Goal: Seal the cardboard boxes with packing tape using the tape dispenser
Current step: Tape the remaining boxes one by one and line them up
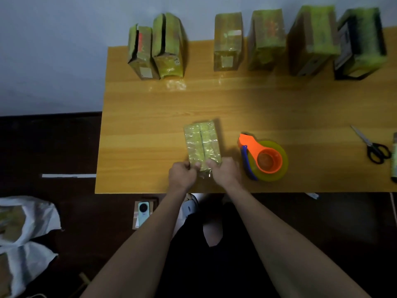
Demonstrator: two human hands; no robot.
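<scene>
Both hands are down at the near end of the small cardboard box on the counter, and this reads as the smoothing-down step: a strip of packing tape seems to cross the near edge, with a loose clear tab showing between the hands. The box lies flat, its long side running away from the person, its centre seam looking shiny under tape.

Left hand has curled fingers gripping the near left corner. Right hand presses down on the near right corner, fingers bent over the edge, thumb side toward the seam. Neither holds the dispenser.

The tape dispenser, orange with a blue handle on a yellow-green roll, lies on the counter just beside the right hand, on its outer side, not touching. Six more boxes stand well ahead of the hands; the two ahead of the left hand show gaping flaps.

Next move, as I judge it: press that loose tab flat, then reach the right hand sideways to the dispenser. Scissors lie well out past the dispenser
</scene>
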